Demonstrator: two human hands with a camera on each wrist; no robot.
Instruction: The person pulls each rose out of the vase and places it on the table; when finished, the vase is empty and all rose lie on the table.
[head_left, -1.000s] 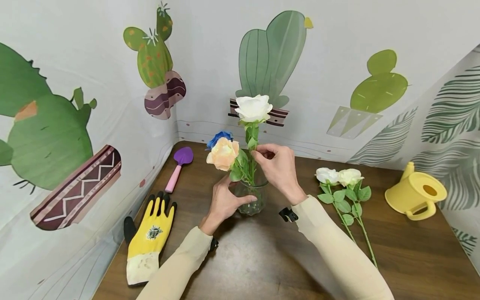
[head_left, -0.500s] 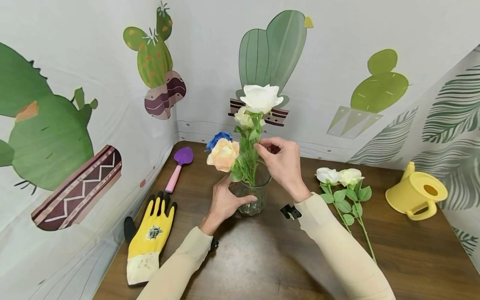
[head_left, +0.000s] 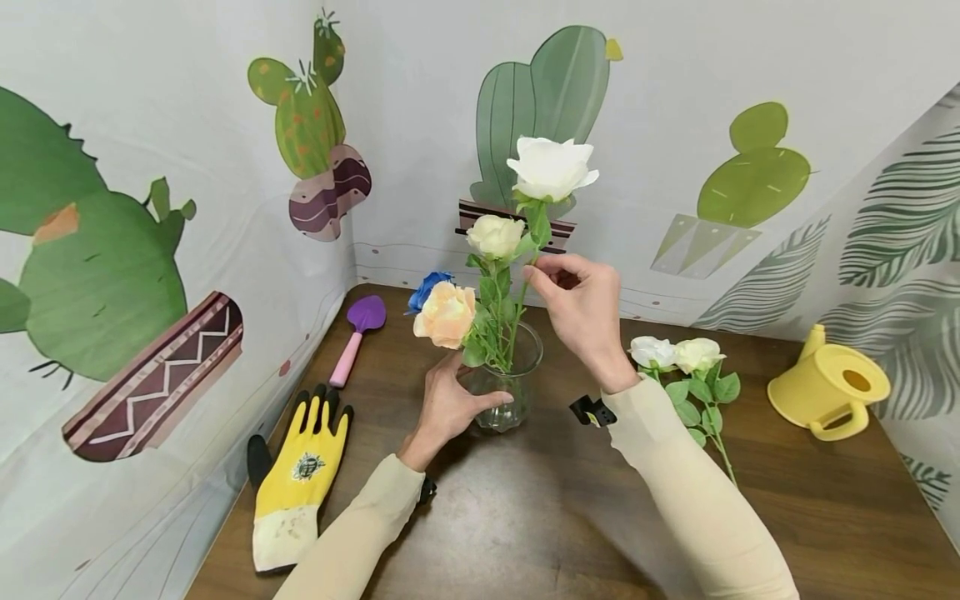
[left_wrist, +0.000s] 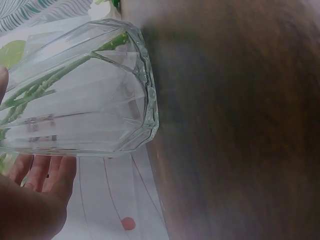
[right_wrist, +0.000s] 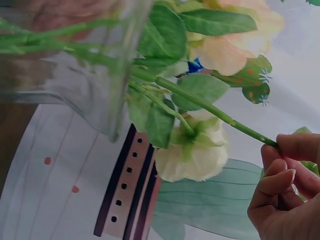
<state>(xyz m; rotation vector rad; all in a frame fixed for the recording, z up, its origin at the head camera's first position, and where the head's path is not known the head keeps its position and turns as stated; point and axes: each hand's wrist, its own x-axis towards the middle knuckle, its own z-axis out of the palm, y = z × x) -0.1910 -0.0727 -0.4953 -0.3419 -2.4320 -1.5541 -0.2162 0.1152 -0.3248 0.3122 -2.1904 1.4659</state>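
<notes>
In the right hand (head_left: 581, 317), white rose's stem (right_wrist: 215, 111)

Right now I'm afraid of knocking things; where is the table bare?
Bare table: between the sleeves, in front of the vase; between lying roses and watering can. Crowded: left edge, with glove and trowel; around the vase, with left hand and right hand.

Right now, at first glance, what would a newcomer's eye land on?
Probably the big white rose, the tallest bloom above the glass vase, its stem pinched in the right-hand grip; the left-hand grip is around the vase. Next, likely the yellow glove on the left of the table and the yellow watering can on the far right.
</notes>
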